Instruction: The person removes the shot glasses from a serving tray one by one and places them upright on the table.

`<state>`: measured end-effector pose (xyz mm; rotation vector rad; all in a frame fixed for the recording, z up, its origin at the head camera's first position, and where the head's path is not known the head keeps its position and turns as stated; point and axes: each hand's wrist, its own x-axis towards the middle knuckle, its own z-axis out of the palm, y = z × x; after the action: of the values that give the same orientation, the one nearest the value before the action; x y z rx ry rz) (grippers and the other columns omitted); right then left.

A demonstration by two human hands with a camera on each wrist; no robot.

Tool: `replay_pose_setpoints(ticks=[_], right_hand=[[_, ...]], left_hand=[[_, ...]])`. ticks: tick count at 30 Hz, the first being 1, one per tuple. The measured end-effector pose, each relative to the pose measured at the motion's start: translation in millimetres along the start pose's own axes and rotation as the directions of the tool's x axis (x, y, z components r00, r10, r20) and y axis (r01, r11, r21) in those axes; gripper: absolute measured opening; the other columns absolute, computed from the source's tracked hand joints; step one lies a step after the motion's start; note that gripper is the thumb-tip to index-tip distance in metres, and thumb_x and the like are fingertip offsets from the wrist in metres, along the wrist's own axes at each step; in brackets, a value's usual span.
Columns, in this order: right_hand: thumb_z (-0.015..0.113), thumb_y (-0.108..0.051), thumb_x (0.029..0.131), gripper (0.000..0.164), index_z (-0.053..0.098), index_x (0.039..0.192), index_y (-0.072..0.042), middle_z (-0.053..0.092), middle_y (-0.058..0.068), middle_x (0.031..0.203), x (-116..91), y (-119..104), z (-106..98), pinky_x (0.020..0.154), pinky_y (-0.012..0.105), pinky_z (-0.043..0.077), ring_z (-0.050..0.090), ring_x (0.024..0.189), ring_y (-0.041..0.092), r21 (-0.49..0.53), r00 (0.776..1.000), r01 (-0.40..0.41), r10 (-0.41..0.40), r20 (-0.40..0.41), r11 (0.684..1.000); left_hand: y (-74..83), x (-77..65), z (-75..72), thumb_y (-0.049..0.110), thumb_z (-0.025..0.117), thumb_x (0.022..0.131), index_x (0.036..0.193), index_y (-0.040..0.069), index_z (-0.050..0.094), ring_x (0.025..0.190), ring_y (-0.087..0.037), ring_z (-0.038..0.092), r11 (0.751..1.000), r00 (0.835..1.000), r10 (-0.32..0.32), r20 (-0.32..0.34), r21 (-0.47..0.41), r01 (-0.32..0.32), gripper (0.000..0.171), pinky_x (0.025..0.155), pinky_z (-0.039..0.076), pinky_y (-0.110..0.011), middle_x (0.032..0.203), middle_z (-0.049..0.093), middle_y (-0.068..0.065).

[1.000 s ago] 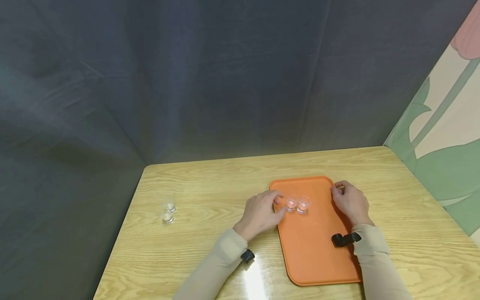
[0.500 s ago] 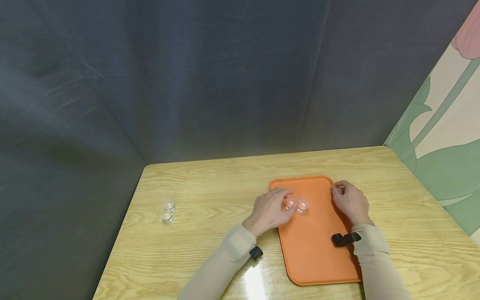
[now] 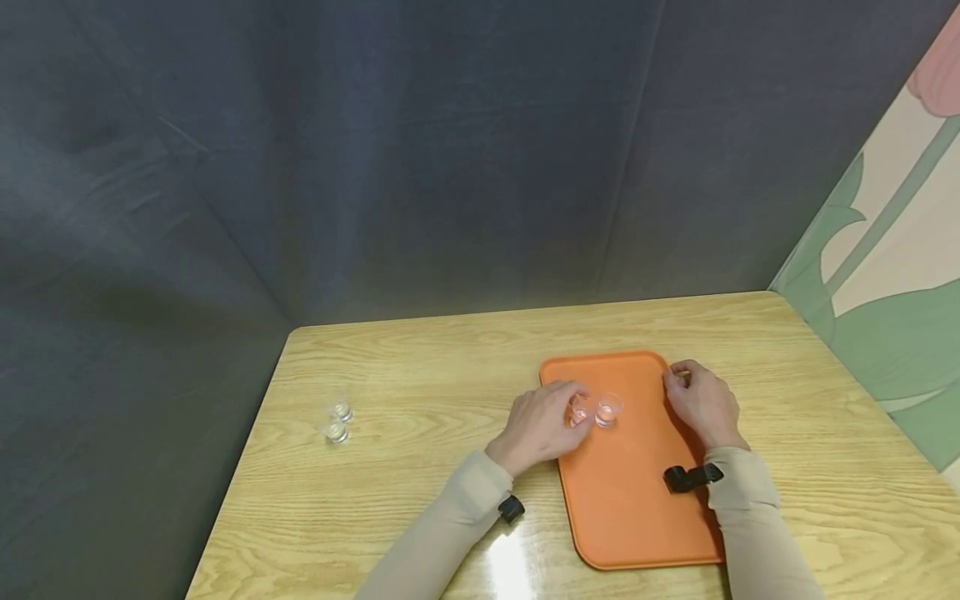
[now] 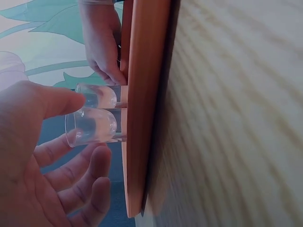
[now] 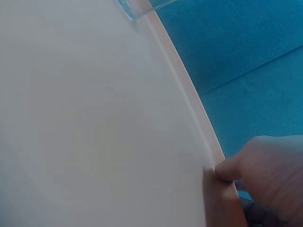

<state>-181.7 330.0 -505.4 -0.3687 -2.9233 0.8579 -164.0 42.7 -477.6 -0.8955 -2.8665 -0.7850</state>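
My left hand [image 3: 536, 427] reaches over the left rim of the orange tray [image 3: 637, 508]. Its thumb and fingers pinch a small clear glass [image 4: 92, 126] near the rim. Close beside that one, a second clear glass [image 3: 606, 413] stands on the tray; in the left wrist view the two overlap, and I cannot tell if they touch. At the tray's far right corner, my right hand [image 3: 703, 407] grips the rim, its thumb [image 5: 227, 169] on the inner side and its other fingers mostly hidden.
Two more clear glasses [image 3: 337, 432] stand close together on the left part of the wooden table [image 3: 420, 367]. A dark curtain [image 3: 465, 167] hangs behind the table, and a flower-patterned wall [image 3: 900, 333] is on the right.
My left hand has moved right onto the tray and closed around the left glass, which has shifted slightly toward me. The right hand stays at the tray's corner.
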Motion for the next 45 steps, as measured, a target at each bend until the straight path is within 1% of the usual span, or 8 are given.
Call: replay_pose_setpoints(ticks=[5,12,16,20,26,33,39,45], right_hand=[[0.052,-0.036,0.109,0.043,0.066,0.13,-0.001,0.074,0.02,0.102,1,1,0,0.058,0.032,0.041,0.066,0.075,0.029,-0.004,1.0,0.0,0.0,0.001,1.0],[0.053,-0.036,0.109,0.044,0.066,0.131,-0.001,0.074,0.021,0.103,1,1,-1,0.059,0.033,0.041,0.067,0.077,0.03,-0.001,1.0,-0.002,0.002,-0.001,1.0],[0.052,-0.036,0.109,0.044,0.066,0.131,0.0,0.074,0.021,0.105,0,1,-1,0.059,0.033,0.042,0.067,0.078,0.031,-0.004,1.0,-0.002,0.002,0.003,1.0],[0.052,-0.036,0.109,0.044,0.066,0.131,0.0,0.074,0.022,0.105,0,1,-2,0.059,0.033,0.042,0.067,0.078,0.032,-0.004,1.0,-0.002,0.002,0.007,1.0],[0.053,-0.035,0.109,0.044,0.065,0.131,0.001,0.074,0.022,0.104,0,0,-2,0.06,0.032,0.041,0.066,0.078,0.031,0.001,1.0,0.0,0.0,0.006,1.0],[0.054,-0.034,0.108,0.043,0.066,0.13,0.001,0.073,0.019,0.098,0,-1,-1,0.058,0.032,0.04,0.064,0.073,0.028,-0.001,1.0,0.009,-0.009,-0.009,1.0],[0.054,-0.034,0.108,0.041,0.067,0.128,0.0,0.072,0.016,0.093,0,-1,-1,0.057,0.031,0.038,0.062,0.07,0.026,-0.004,1.0,0.013,-0.014,-0.021,1.0],[0.054,-0.034,0.108,0.042,0.066,0.128,0.001,0.071,0.016,0.092,0,-1,0,0.057,0.031,0.038,0.061,0.07,0.026,-0.004,1.0,0.013,-0.013,-0.013,1.0]], left_hand=[[-0.3,-5.3,-1.0,0.04,0.064,0.1,0.131,0.026,0.07,0.097,-0.012,0.073,0.999,0.999,0.032,0.025,0.0,-0.032,0.034,0.067,0.049,-0.022,0.124,0.075,0.008],[2.8,-11.6,-0.1,0.04,0.064,0.1,0.127,0.026,0.071,0.096,-0.009,0.072,0.999,0.998,0.054,0.039,0.0,-0.054,0.031,0.069,0.049,-0.021,0.12,0.075,0.01],[5.3,-15.0,-0.1,0.042,0.066,0.099,0.124,0.026,0.072,0.097,-0.007,0.072,0.998,0.998,0.057,0.038,0.005,-0.058,0.03,0.071,0.05,-0.021,0.121,0.075,0.011],[7.1,-17.9,0.0,0.043,0.067,0.099,0.123,0.027,0.073,0.095,-0.006,0.072,0.998,0.997,0.061,0.036,0.011,-0.062,0.03,0.069,0.049,-0.02,0.12,0.076,0.013],[8.2,-22.0,-0.2,0.042,0.066,0.098,0.122,0.027,0.074,0.1,-0.006,0.073,0.997,0.997,0.069,0.029,0.016,-0.069,0.029,0.071,0.051,-0.021,0.119,0.076,0.013],[8.6,-25.7,-1.1,0.045,0.066,0.099,0.121,0.029,0.074,0.1,-0.005,0.073,0.996,0.996,0.083,0.022,0.033,-0.083,0.029,0.072,0.051,-0.021,0.12,0.076,0.015],[8.9,-27.0,-3.0,0.045,0.066,0.099,0.122,0.03,0.075,0.1,-0.003,0.073,0.996,0.996,0.085,0.019,0.016,-0.085,0.029,0.071,0.049,-0.019,0.121,0.076,0.015],[8.0,-28.5,-3.0,0.045,0.067,0.098,0.122,0.028,0.075,0.099,-0.004,0.073,0.996,0.996,0.088,0.022,0.006,-0.088,0.03,0.071,0.049,-0.019,0.12,0.076,0.014]])
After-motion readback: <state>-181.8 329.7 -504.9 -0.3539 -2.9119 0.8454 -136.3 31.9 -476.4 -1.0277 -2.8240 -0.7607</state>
